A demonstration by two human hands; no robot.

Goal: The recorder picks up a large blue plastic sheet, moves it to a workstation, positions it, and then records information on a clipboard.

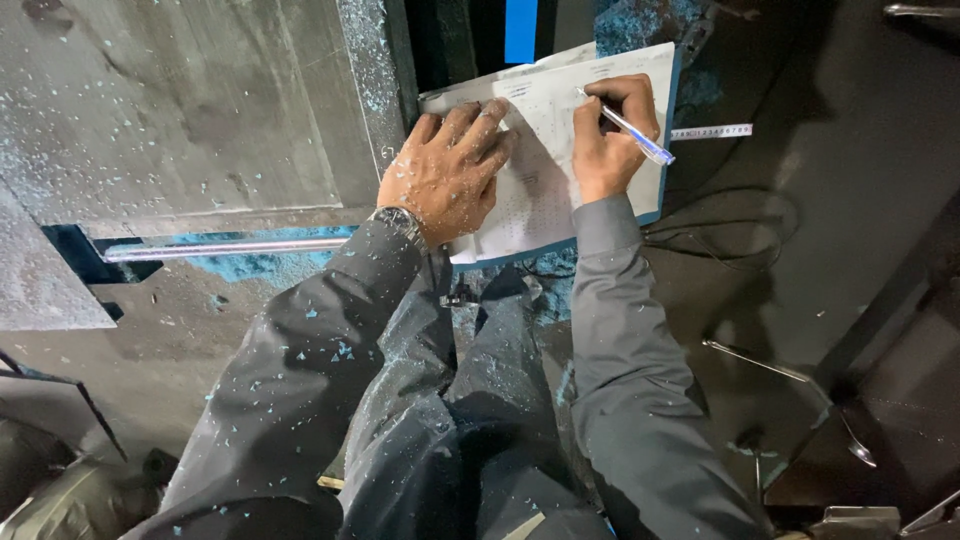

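My left hand [447, 170] lies flat with spread fingers on a white paper form [548, 190], pressing it down; a wristwatch [400, 222] shows at the cuff. The form rests on a blue-edged clipboard [668, 150] against the edge of a grey metal machine table [180, 110]. My right hand [607, 130] grips a blue and white pen [633, 130], its tip touching the upper part of the form. Both grey sleeves are flecked with turquoise chips.
A steel rod [220, 248] runs along under the machine table. A white ruler strip [712, 131] lies right of the clipboard. Dark cables [730, 230] loop on the floor. Thin metal rods [760, 362] lie lower right. Turquoise shavings cover the surfaces.
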